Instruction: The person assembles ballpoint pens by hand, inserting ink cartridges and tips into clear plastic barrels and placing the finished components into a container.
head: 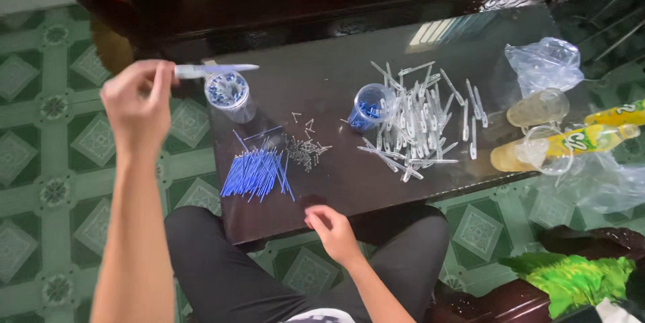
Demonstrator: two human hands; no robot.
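1. Head view: my left hand (138, 104) is raised, fingers pinched on a clear pen barrel (213, 70) that juts right, over a round plastic cup (228, 96) of blue caps.
2. Below-right of it, thin blue refills (257, 172) lie fanned near the glass table's (336, 192) front edge.
3. My right hand (330, 225) rests loosely curled, holding nothing, on that edge; up-right of it, a tipped cup (371, 108) spills into clear barrels (420, 121).

We see the thin blue plastic refills (257, 174) left of the small metal springs (306, 151), with the clear plastic pen barrels (420, 125) right, all on the dark glossy table (336, 74).
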